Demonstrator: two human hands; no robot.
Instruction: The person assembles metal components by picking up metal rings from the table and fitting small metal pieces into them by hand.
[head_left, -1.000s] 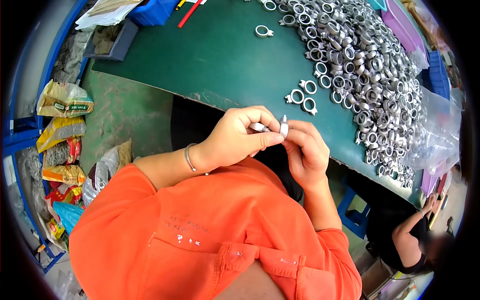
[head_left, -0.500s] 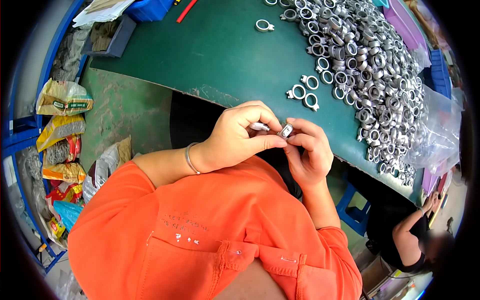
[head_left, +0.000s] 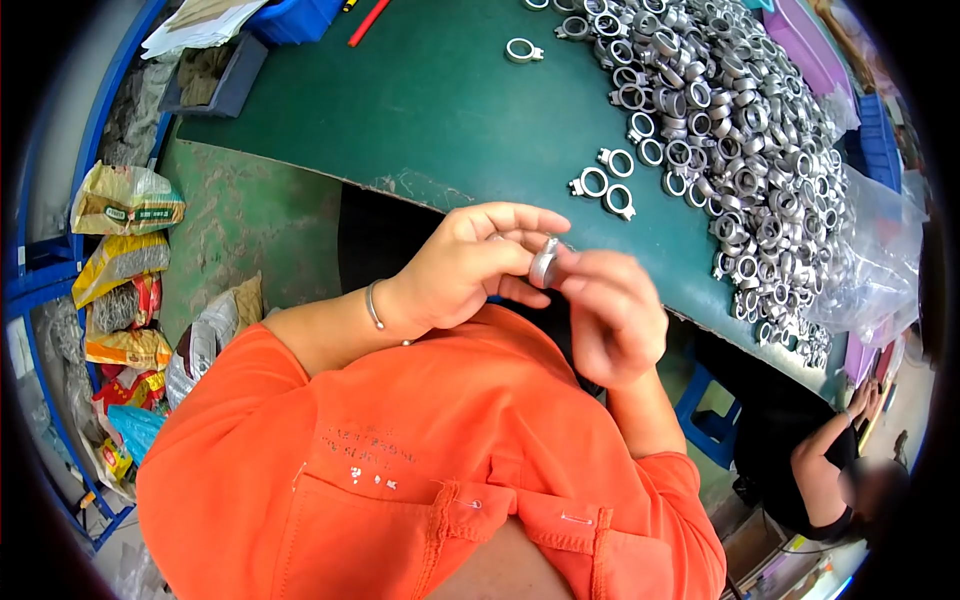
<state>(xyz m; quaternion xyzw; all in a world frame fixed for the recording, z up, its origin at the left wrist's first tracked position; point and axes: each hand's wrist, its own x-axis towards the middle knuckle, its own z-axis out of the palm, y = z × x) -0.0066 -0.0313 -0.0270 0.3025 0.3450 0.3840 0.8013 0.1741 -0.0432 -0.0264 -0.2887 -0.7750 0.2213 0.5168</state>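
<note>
A small grey metal ring with a lug (head_left: 543,266) is held up in front of my chest, turned nearly edge-on. My right hand (head_left: 618,315), slightly blurred, pinches it from the right between thumb and fingers. Around its left side curl the thumb and fingers of my left hand (head_left: 475,262), closed on the same ring. Whether a second part sits inside my left palm is hidden. Just beyond my hands, several loose metal rings (head_left: 619,201) lie on the green table (head_left: 400,120).
A large heap of metal rings (head_left: 740,150) covers the table's right side, with a clear plastic bag (head_left: 880,250) beside it. A grey bin (head_left: 225,85) and blue bin (head_left: 295,20) stand at upper left. Another person (head_left: 815,460) sits at lower right near a blue stool (head_left: 708,415).
The metal ring has been turned and moved slightly left between my hands. My left fingers have spread a little around it. The small metal piece seen earlier in my left fingers is now hidden.
</note>
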